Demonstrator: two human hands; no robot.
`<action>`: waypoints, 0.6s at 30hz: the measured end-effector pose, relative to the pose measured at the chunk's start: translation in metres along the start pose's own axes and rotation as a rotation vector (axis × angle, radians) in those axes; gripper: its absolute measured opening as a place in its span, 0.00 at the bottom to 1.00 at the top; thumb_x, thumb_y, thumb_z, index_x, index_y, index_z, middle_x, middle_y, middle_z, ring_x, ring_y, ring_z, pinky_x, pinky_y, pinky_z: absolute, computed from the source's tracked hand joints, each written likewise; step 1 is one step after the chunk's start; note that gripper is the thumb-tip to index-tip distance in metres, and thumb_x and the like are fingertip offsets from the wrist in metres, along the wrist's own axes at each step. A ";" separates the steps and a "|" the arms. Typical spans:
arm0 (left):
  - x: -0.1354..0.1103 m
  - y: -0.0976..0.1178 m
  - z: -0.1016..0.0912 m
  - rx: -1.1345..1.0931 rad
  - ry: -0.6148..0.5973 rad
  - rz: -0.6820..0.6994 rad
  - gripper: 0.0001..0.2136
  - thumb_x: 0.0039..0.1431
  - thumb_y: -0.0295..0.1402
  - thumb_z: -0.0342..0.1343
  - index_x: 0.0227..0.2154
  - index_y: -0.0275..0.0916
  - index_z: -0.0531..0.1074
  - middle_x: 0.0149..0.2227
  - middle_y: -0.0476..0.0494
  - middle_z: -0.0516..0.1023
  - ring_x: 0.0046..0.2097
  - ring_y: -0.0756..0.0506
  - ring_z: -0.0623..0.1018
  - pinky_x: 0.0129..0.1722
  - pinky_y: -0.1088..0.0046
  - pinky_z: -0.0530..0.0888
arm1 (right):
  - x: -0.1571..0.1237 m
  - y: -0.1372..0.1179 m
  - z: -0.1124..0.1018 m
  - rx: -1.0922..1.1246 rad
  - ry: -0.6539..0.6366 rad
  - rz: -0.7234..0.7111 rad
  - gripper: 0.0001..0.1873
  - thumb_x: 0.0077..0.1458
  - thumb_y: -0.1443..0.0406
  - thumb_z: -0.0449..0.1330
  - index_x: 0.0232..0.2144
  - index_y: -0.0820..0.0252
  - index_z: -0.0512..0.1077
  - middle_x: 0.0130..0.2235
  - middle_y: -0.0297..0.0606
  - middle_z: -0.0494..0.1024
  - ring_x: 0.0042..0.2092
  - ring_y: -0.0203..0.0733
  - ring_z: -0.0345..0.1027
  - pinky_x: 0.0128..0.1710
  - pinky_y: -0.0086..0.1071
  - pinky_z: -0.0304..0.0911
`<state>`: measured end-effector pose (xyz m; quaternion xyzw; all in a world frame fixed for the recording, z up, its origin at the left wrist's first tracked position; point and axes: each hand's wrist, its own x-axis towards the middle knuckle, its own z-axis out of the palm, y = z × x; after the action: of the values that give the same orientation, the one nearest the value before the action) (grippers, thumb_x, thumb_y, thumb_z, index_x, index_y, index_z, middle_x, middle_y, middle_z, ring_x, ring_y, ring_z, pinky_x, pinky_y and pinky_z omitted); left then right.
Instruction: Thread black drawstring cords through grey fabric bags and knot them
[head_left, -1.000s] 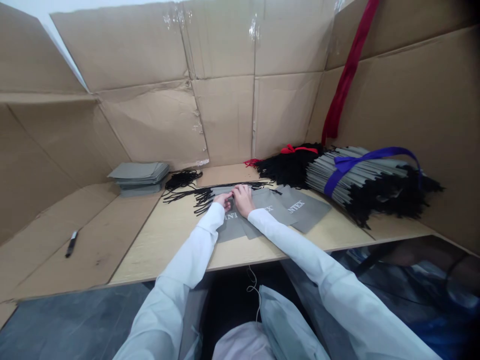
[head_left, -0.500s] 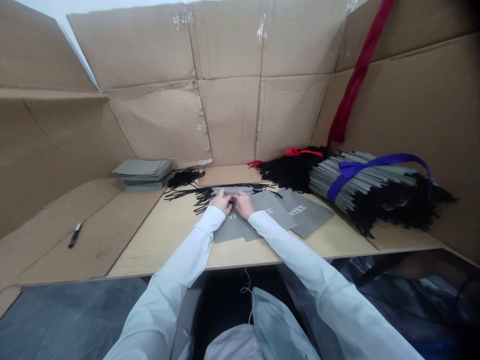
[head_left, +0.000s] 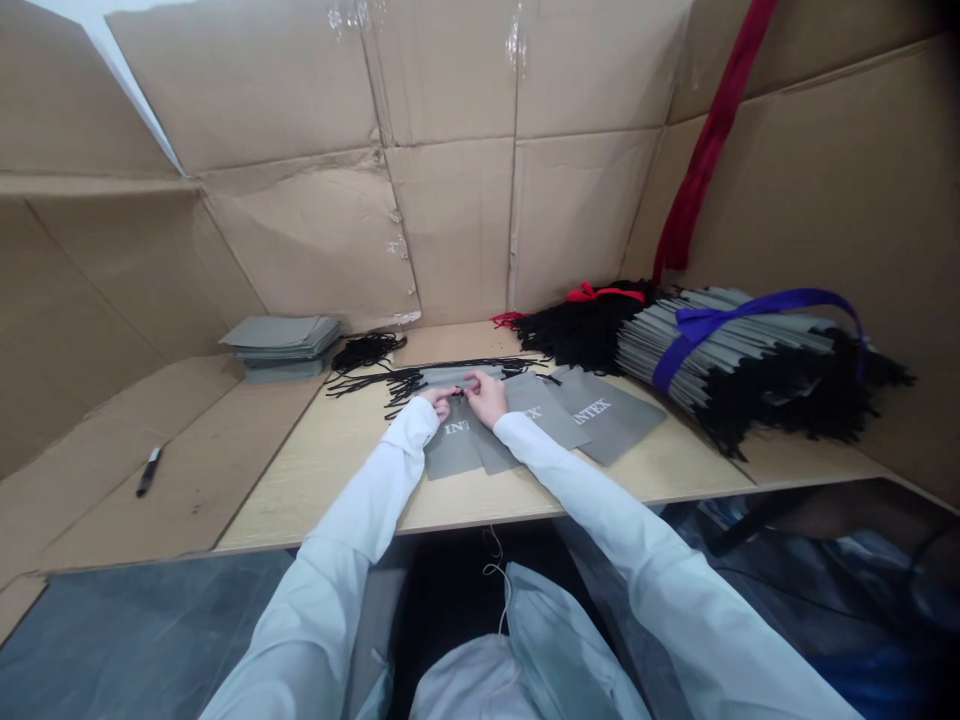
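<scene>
My left hand (head_left: 438, 402) and my right hand (head_left: 487, 399) meet over the top edge of a grey pouch (head_left: 452, 456) printed with white letters. Fingertips of both are pinched together on a short black cord (head_left: 459, 391) at that edge; the exact grip is too small to make out. Under my right wrist and to its right lie more grey pouches (head_left: 621, 420), fanned out and overlapping, with white lettering. Just beyond my hands, black cords (head_left: 405, 380) stick out to the left from a row of grey pieces.
At the back left stand a stack of grey pouches (head_left: 283, 345) and a heap of black cords (head_left: 369, 350). A marker (head_left: 149, 472) lies on the left cardboard. To the right are a ribbon-tied pouch bundle (head_left: 720, 350) and a black cord bundle (head_left: 577, 330). Cardboard walls (head_left: 450, 230) enclose the table.
My left hand has drawn slightly left and down, its index finger now stretched toward the cord. My right fingers have lifted a little. The view has shifted slightly.
</scene>
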<state>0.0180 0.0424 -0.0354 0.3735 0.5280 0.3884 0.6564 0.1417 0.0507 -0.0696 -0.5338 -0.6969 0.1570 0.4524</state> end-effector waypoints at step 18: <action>-0.003 -0.008 0.013 1.088 0.341 0.543 0.17 0.41 0.27 0.50 0.38 0.37 0.69 0.28 0.46 0.72 0.32 0.49 0.70 0.34 0.75 0.66 | 0.001 -0.004 -0.010 0.078 0.007 0.139 0.13 0.39 0.69 0.53 0.32 0.61 0.67 0.23 0.31 0.71 0.26 0.33 0.64 0.34 0.27 0.59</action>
<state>0.0310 0.0350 -0.0396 0.7075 0.6335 0.2711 0.1569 0.1469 0.0474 -0.0607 -0.5632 -0.6501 0.2133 0.4633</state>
